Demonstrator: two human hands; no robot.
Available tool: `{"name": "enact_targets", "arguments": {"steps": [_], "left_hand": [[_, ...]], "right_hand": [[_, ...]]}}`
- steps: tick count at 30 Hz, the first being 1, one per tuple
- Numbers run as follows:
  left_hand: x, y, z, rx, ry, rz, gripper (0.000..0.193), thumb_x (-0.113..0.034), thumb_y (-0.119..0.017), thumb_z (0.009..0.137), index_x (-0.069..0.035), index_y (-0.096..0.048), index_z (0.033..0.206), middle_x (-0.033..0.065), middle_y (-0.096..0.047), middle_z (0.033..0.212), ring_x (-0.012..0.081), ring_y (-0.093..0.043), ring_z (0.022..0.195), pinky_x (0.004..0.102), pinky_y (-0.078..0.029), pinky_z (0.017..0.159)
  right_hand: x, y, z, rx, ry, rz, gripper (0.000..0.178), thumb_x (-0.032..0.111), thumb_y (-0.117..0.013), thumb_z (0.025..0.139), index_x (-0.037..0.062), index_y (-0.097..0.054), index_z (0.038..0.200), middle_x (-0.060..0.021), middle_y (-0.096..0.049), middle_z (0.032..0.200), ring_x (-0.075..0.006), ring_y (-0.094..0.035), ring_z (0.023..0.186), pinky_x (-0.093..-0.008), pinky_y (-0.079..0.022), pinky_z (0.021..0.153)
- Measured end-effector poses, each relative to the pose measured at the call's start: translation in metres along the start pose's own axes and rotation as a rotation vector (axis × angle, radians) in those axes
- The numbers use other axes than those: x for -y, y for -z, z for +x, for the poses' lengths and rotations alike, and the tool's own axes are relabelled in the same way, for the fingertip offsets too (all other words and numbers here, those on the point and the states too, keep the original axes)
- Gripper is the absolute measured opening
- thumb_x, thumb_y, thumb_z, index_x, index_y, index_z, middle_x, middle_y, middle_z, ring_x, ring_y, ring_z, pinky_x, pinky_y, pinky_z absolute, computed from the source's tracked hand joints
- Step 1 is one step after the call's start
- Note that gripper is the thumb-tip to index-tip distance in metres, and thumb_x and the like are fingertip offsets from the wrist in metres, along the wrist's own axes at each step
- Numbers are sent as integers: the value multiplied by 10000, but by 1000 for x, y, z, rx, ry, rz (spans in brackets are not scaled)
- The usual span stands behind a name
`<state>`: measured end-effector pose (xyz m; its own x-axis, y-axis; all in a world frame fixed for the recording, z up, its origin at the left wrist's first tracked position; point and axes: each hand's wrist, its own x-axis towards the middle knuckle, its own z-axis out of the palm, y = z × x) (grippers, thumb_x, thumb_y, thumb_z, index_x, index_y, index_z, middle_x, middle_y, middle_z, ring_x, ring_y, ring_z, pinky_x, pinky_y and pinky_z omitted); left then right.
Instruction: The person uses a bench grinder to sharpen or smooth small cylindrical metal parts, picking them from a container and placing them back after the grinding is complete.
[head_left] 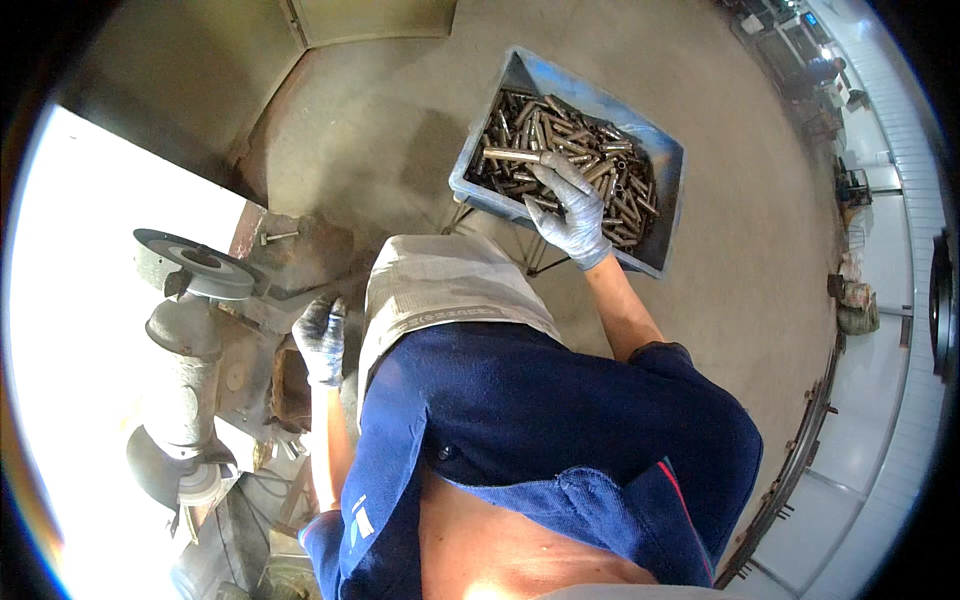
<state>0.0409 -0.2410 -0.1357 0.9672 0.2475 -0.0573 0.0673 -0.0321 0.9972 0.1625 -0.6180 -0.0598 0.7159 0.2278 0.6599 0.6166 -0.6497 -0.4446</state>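
My right hand (572, 215), in a grey-coated glove, is over a blue plastic crate (568, 82) full of short metal tubes (615, 212). One metal tube (512, 155) lies at its fingertips, pointing left, and the fingers are closed on its right end. My left hand (321, 340), gloved too, hangs low on the left beside a bench grinder (186, 330). Its fingers are curled together with dark tips; whatever they may hold is hidden. The grinder's upper wheel (200, 262) is just beyond this hand to the left.
A pale cloth (450, 285) covers my lap. Under the crate shows a thin metal stand (535, 258). A bolt-like handle (280, 237) juts out near the grinder. Large metal panels (200, 90) stand at the far left, and shelves with equipment (800, 70) line the far right.
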Motion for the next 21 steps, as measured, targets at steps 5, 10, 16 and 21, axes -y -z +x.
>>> {"name": "enact_targets", "arguments": {"steps": [5,10,16,21], "left_hand": [[2,-7,0,-15,-31,63,144,-32,-650,820,53,-657,936,73,-677,825,93,-573,751,240,-468,724],[-93,-40,21,12,-400,541,193,-23,-634,748,41,-643,930,219,-627,985,372,-605,938,375,-481,820],[-159,-68,51,121,-792,668,376,-149,-679,731,-33,-612,1083,167,-576,1164,339,-543,1098,513,-312,1036],[-144,-69,52,180,-866,620,331,-122,-663,745,-59,-629,1068,145,-624,1063,317,-583,1033,513,-317,1033]], "right_hand": [[6,-8,14,-9,47,71,421,114,-753,656,5,-643,1047,-173,-587,1155,-300,-571,1088,-357,-460,933],[26,-37,26,25,250,233,500,149,-764,640,30,-619,1103,-146,-564,1184,-299,-602,1033,-368,-495,889],[79,-56,38,216,310,530,466,283,-695,765,-29,-606,1099,-207,-569,1152,-327,-583,1055,-400,-453,923],[100,-61,50,382,243,599,458,268,-716,721,-46,-623,1040,-210,-582,1125,-325,-581,1058,-381,-447,918]]}}
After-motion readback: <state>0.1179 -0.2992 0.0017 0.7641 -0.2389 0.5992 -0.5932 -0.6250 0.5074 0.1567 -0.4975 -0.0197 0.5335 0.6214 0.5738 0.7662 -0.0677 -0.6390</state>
